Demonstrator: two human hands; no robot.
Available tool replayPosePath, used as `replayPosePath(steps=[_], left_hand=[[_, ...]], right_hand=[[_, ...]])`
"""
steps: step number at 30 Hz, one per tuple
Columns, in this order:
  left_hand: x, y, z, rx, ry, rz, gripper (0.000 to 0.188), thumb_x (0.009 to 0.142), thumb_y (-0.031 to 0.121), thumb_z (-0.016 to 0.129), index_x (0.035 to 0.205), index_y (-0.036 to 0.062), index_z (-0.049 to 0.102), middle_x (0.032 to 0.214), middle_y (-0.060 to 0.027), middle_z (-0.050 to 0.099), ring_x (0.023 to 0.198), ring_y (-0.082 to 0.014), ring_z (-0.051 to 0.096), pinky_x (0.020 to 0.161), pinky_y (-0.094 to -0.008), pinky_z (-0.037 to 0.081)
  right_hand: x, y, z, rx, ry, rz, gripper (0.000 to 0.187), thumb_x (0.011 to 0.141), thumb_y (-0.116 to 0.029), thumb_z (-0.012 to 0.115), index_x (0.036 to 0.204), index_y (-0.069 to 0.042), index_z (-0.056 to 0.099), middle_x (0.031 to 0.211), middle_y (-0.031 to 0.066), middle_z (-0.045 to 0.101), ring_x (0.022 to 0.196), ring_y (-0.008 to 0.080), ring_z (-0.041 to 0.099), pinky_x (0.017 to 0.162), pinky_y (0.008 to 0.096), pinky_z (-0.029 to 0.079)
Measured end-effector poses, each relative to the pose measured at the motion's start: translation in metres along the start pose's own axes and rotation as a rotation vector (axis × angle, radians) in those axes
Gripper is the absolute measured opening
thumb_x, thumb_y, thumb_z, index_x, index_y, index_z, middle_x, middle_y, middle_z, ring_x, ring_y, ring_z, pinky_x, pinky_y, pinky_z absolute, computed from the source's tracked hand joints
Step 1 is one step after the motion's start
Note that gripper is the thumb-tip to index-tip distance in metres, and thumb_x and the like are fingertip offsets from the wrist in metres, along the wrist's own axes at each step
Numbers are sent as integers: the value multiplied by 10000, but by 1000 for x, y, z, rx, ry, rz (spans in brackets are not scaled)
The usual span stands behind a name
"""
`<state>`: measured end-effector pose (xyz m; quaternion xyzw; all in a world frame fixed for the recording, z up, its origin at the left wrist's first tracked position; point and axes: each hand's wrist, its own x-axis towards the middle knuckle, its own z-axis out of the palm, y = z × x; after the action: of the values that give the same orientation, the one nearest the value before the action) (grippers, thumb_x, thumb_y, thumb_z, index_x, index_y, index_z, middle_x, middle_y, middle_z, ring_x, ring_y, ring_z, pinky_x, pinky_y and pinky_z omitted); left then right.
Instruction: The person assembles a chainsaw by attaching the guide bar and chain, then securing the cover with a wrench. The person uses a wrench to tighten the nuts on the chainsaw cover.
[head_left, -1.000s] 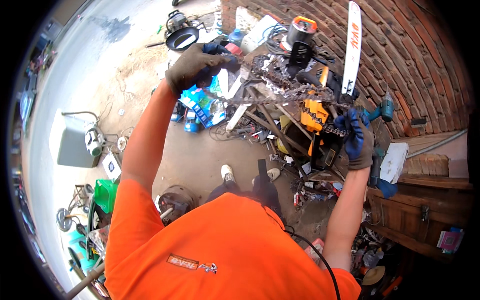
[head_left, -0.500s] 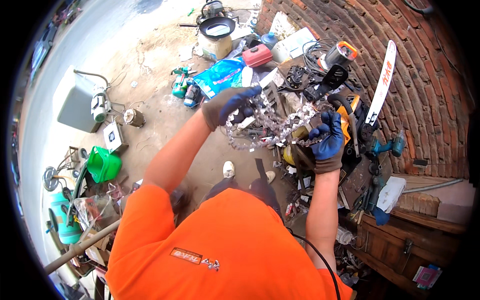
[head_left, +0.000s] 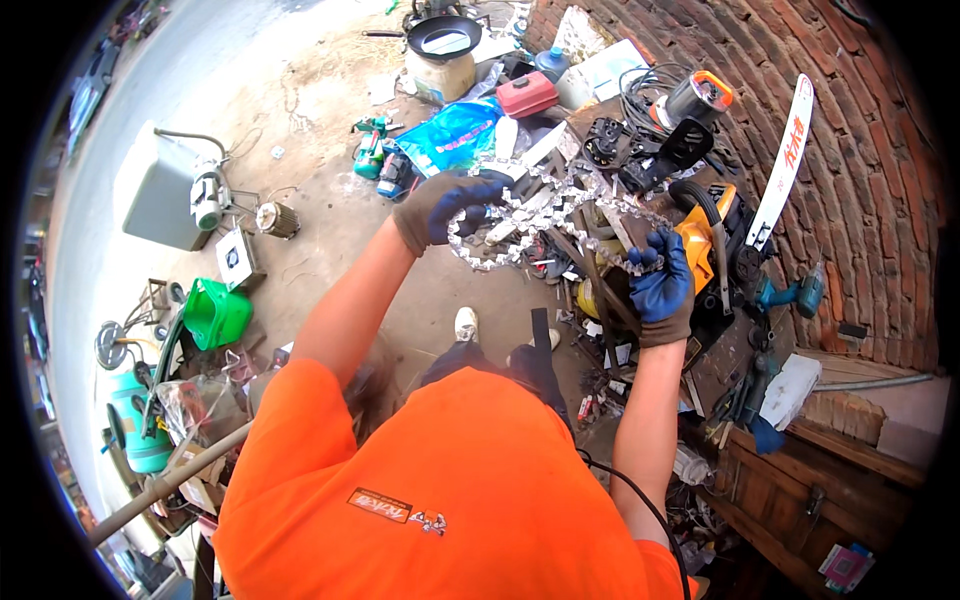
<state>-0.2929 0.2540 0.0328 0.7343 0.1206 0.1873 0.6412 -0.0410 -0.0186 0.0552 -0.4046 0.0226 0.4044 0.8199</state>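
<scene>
A silvery chainsaw chain [head_left: 540, 215] hangs in loose, overlapping loops between my two gloved hands. My left hand [head_left: 458, 205], in a blue and brown work glove, is closed on the chain's left side. On the right, my right hand [head_left: 662, 283] wears a matching glove, and its curled fingers grip the other end of the chain. Just beyond the right hand stands an orange and black chainsaw [head_left: 708, 235]. Its long white guide bar [head_left: 783, 160] points up along the brick wall with no chain visible on it.
Beyond my hands lie a blue plastic bag [head_left: 455, 135], a red toolbox [head_left: 526, 95] and a black pan [head_left: 444, 37]. A teal cordless drill [head_left: 795, 292] rests at right near the brick wall [head_left: 860, 170]. A green basket [head_left: 216, 314] sits at left.
The chain has spread wider, its loops now stretched toward the right hand. My left hand has shifted slightly left and my right hand slightly right. The view has moved a little.
</scene>
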Motion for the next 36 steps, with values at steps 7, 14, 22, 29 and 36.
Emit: replayPosePath(steps=[7, 14, 22, 29, 36], left_hand=[[29, 65, -31, -32, -257, -476, 335, 831, 139, 752, 1133, -1, 709, 970, -28, 731, 789, -74, 632, 707, -282, 544], [36, 134, -22, -7, -202, -325, 283, 805, 120, 756, 1073, 32, 739, 767, -21, 688, 597, -60, 577, 514, -238, 475], [49, 114, -23, 8, -191, -168, 319, 867, 118, 700, 1168, 13, 713, 802, -2, 666, 630, -37, 515, 523, -209, 427], [54, 116, -30, 146, -53, -206, 317, 834, 119, 691, 1127, 1, 719, 911, -27, 733, 676, -63, 608, 570, -225, 492], [69, 88, -15, 263, 152, 100, 307, 844, 184, 788, 1098, 30, 709, 885, 0, 713, 728, -45, 600, 644, -226, 497]], right_hand=[[19, -28, -15, 20, -164, -23, 214, 1013, -299, 580, 1142, -134, 626, 1068, -2, 656, 586, 69, 434, 571, 275, 414], [20, -62, 36, 3, -327, -248, 266, 1026, -340, 541, 1169, -146, 655, 976, 26, 674, 574, 75, 398, 560, 255, 357], [13, -116, 97, -95, -616, -336, 213, 981, -178, 562, 1173, -105, 622, 1124, 99, 665, 658, 129, 494, 630, 334, 439], [-4, -172, 150, -377, -611, -410, 258, 998, -214, 571, 1211, -70, 597, 1123, 172, 671, 641, 102, 492, 635, 301, 459], [-39, -221, 218, -689, -769, -478, 416, 1045, -244, 470, 1382, -4, 505, 1307, 186, 598, 659, 67, 432, 651, 241, 421]])
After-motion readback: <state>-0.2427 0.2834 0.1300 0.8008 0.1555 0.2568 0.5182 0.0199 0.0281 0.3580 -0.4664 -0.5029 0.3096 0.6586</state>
